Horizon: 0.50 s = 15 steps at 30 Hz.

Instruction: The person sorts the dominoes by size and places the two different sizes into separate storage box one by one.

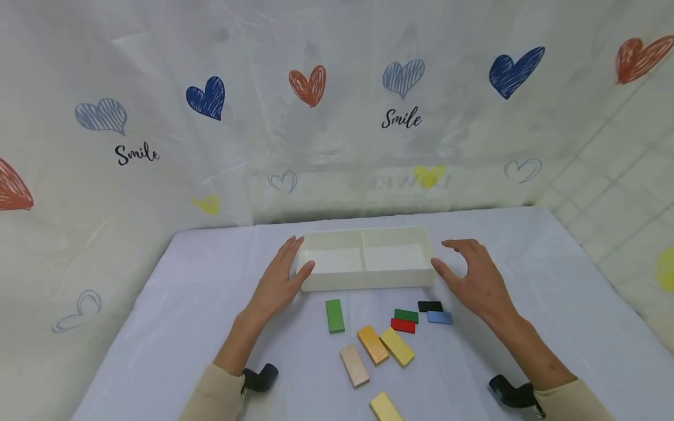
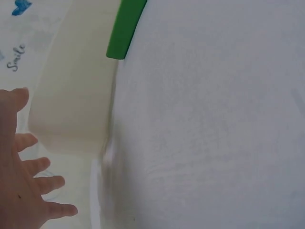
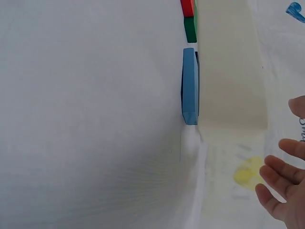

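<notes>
A white two-compartment tray [image 1: 368,280] stands on the table, nothing visible in either compartment. By its left end is my left hand [image 1: 275,287], thumb and fingers spread; whether it touches the tray I cannot tell. My right hand [image 1: 478,283] is held at the right end, thumb close to the corner, fingers loosely bent around air. In the left wrist view, spread fingers show beside the tray's end [image 2: 71,105]. Against the tray's wall in the right wrist view appears a blue block [image 3: 189,86], with the right hand [image 3: 288,183] off to the side.
Several blocks lie in front of the tray: light green [image 1: 334,316], dark green [image 1: 406,316], red [image 1: 402,325], black [image 1: 430,306], orange [image 1: 372,345], yellow [image 1: 397,347] and beige [image 1: 354,366]. Another yellow block [image 1: 386,407] is nearest me. A patterned curtain [image 1: 337,140] hangs behind the table.
</notes>
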Available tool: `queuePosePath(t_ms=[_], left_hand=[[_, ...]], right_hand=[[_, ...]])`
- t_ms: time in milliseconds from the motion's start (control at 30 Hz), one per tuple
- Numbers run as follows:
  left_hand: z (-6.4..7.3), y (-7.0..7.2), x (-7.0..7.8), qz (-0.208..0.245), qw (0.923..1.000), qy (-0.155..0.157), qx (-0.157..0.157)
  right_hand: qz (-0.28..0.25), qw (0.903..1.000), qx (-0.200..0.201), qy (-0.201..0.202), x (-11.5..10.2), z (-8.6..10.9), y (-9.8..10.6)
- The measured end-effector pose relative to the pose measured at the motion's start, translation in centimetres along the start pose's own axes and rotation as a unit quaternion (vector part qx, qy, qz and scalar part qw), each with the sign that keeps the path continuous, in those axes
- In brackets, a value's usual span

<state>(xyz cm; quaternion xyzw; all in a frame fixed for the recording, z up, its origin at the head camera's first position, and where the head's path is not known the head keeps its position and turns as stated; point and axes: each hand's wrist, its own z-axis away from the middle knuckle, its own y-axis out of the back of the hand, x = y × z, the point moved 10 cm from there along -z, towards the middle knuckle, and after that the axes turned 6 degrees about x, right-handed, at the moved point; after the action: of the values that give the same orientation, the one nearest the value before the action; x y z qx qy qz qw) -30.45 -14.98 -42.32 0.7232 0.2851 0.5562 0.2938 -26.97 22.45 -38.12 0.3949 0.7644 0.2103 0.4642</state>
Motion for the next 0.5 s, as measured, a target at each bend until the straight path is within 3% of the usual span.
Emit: queuePosePath(t_ms=[300,500], left_hand=[[-0.2,-0.7,-0.6,0.015,0.9998,0.006,-0.015],[-0.2,-0.8,-1.1,0.023,0.9992,0.022,-0.024]], right_hand=[[-0.010,0.9999,-0.006,-0.005,0.3,1.2,-0.3],[-0.012,0.9988,-0.039,-0.026,0.6,1.7,-0.6]])
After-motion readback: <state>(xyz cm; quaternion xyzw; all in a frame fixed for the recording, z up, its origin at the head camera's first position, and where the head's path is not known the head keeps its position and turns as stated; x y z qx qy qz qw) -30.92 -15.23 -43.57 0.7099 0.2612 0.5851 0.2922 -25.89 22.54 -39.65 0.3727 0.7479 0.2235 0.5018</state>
